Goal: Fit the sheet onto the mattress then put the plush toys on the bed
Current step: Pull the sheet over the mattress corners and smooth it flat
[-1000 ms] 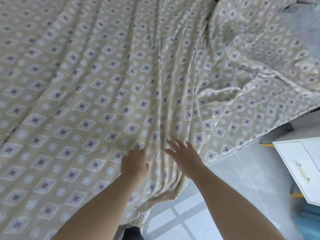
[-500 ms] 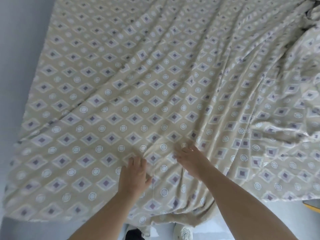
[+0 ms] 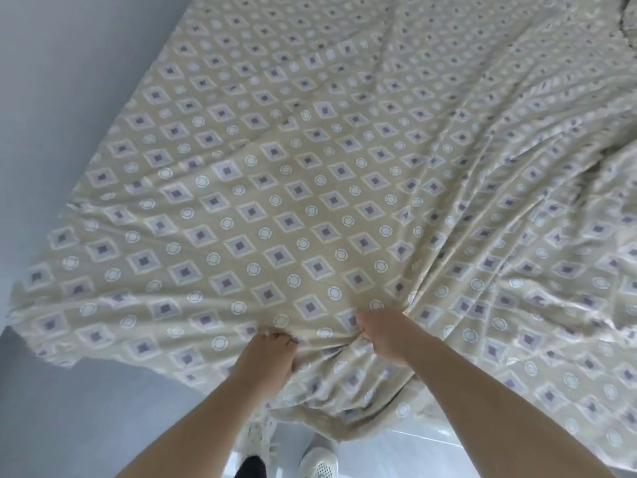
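Sheet [image 3: 310, 201] spread, untucked. Your left hand [image 3: 272, 353] and right hand [image 3: 386, 339]: fingers clamped on bunched fabric at 6 o'clock. Next, likely: pull toward 6, flatten 3 o'clock creases.

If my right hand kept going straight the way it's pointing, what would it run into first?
Only the sheet itself: the right hand grips it, and nothing else shows along that line, though depth is unclear.

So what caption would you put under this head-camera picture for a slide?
Head view: the left hand and right hand grip bunched folds of the diamond-patterned sheet, wrinkles fanning away to the right.
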A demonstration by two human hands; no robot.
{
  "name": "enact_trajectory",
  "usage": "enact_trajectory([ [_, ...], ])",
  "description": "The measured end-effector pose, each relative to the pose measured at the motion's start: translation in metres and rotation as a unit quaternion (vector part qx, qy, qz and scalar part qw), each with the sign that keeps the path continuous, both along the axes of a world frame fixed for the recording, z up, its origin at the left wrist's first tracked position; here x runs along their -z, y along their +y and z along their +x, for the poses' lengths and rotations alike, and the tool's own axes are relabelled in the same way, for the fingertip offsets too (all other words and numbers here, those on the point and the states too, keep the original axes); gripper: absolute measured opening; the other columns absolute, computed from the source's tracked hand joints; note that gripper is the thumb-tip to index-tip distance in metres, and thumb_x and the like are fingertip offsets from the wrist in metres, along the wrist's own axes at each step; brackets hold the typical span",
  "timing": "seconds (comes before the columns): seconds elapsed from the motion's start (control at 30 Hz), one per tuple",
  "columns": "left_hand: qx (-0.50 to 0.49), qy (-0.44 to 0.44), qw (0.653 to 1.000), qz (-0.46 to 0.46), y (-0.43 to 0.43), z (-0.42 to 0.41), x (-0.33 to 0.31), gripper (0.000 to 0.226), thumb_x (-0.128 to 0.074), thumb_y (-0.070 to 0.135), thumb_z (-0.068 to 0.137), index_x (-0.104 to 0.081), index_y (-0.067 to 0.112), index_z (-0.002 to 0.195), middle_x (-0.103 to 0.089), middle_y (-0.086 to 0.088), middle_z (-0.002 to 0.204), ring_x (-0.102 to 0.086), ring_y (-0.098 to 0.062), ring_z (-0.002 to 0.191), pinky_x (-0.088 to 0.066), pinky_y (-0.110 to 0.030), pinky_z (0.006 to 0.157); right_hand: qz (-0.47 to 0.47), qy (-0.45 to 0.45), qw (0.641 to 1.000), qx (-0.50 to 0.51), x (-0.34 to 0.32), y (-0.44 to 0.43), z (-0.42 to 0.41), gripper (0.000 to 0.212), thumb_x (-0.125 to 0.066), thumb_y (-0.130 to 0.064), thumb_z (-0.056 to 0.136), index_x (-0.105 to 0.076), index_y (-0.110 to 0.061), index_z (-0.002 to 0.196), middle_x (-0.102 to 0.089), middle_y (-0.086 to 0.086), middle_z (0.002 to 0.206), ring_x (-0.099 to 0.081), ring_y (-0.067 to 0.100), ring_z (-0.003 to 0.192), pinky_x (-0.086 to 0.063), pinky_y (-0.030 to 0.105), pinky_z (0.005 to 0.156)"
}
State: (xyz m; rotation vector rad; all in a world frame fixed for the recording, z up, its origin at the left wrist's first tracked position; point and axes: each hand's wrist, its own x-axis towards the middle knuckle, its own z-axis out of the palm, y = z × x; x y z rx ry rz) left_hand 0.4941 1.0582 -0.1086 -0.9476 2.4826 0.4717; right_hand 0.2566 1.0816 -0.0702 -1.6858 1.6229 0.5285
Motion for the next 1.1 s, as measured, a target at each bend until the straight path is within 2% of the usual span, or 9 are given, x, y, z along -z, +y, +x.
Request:
enact_trajectory([
  [0.17, -0.024, 0.060, 0.998, 0.006, 0.021, -0.007, 0.004, 0.040, -0.041, 0.056, 0.076, -0.063, 0.023, 0.082, -0.063, 0.007, 0.078, -0.062, -0.015, 0.070, -0.050, -0.029, 0.060, -0.026, 0.022, 0.999, -0.017, 0.006, 0.009, -0.001, 0.029, -0.043, 0.008, 0.089, -0.044, -0.018, 0.101, -0.044, -0.002, 0.078, -0.050, 0.022, 0.080, -0.034, 0.023, 0.056],
  [0.27, -0.028, 0.058, 0.998, -0.010, 0.028, -0.028, 0.000, 0.037, -0.054, 0.051, 0.080, -0.060, 0.019, 0.097, -0.062, 0.002, 0.097, -0.062, -0.020, 0.088, -0.050, -0.033, 0.072, -0.072, 0.032, 0.996, -0.048, 0.012, 0.012, 0.001, 0.029, -0.047, 0.000, 0.092, -0.050, -0.013, 0.117, -0.053, -0.001, 0.091, -0.056, 0.024, 0.097, -0.043, 0.031, 0.084],
  [0.37, -0.029, 0.055, 0.998, -0.033, 0.026, -0.043, 0.004, 0.030, -0.057, 0.022, 0.089, -0.054, 0.014, 0.118, -0.056, -0.002, 0.119, -0.053, -0.024, 0.112, -0.040, -0.035, 0.095, -0.102, 0.061, 0.989, -0.091, 0.019, 0.017, -0.010, 0.032, -0.045, -0.027, 0.099, -0.048, -0.017, 0.129, -0.051, 0.002, 0.128, -0.045, 0.024, 0.125, -0.027, 0.041, 0.110],
  [0.47, -0.041, 0.082, 0.996, -0.001, 0.023, -0.041, 0.004, 0.026, -0.057, 0.013, 0.088, -0.055, 0.017, 0.114, -0.056, 0.001, 0.115, -0.053, -0.020, 0.110, -0.041, -0.030, 0.092, -0.116, 0.067, 0.982, -0.130, 0.021, 0.023, -0.022, 0.033, -0.042, -0.032, 0.098, -0.049, -0.022, 0.129, -0.042, 0.004, 0.138, -0.032, 0.028, 0.136, -0.024, 0.045, 0.112],
  [0.57, -0.112, 0.097, 0.986, 0.074, 0.021, -0.029, 0.009, 0.012, -0.052, 0.009, 0.093, -0.049, 0.020, 0.091, -0.055, 0.004, 0.094, -0.057, -0.018, 0.089, -0.037, -0.026, 0.068, -0.117, 0.070, 0.981, -0.141, 0.021, 0.025, -0.021, 0.032, -0.049, -0.018, 0.097, -0.052, -0.022, 0.128, -0.047, 0.001, 0.134, -0.034, 0.028, 0.134, -0.024, 0.046, 0.113],
  [0.7, -0.120, 0.050, 0.974, 0.185, 0.022, -0.030, 0.007, 0.014, -0.051, 0.011, 0.095, -0.054, 0.012, 0.082, -0.057, -0.002, 0.076, -0.056, -0.021, 0.071, -0.041, -0.029, 0.063, -0.104, 0.038, 0.990, -0.085, 0.017, 0.025, -0.015, 0.043, -0.048, 0.005, 0.090, -0.054, -0.018, 0.125, -0.056, -0.003, 0.119, -0.050, 0.019, 0.111, -0.034, 0.032, 0.098],
  [0.87, -0.087, 0.009, 0.964, 0.249, 0.027, -0.041, 0.006, 0.019, -0.051, 0.010, 0.091, -0.051, 0.013, 0.073, -0.063, -0.010, 0.082, -0.051, -0.021, 0.066, -0.036, -0.028, 0.057, -0.063, 0.031, 0.995, -0.068, 0.009, 0.037, -0.018, 0.027, -0.052, 0.002, 0.092, -0.059, -0.014, 0.113, -0.048, -0.005, 0.096, -0.045, 0.015, 0.088, -0.032, 0.026, 0.074],
  [0.97, -0.074, 0.011, 0.981, 0.179, 0.033, -0.049, -0.004, 0.010, -0.046, 0.020, 0.092, -0.051, 0.015, 0.086, -0.060, -0.006, 0.087, -0.052, -0.024, 0.074, -0.035, -0.029, 0.062, -0.118, 0.038, 0.990, -0.065, 0.011, 0.049, -0.020, 0.030, -0.051, -0.004, 0.093, -0.059, -0.020, 0.118, -0.057, -0.004, 0.115, -0.052, 0.018, 0.106, -0.039, 0.030, 0.085],
  [1.1, -0.110, 0.117, 0.983, 0.092, 0.054, -0.066, -0.018, 0.020, -0.047, 0.041, 0.091, -0.041, 0.021, 0.092, -0.049, 0.006, 0.084, -0.049, -0.019, 0.072, -0.038, -0.030, 0.062, -0.174, 0.063, 0.982, 0.036, 0.006, 0.085, -0.055, 0.062, -0.055, -0.003, 0.087, -0.040, -0.024, 0.143, -0.038, -0.003, 0.148, -0.035, 0.020, 0.137, -0.031, 0.037, 0.108],
])
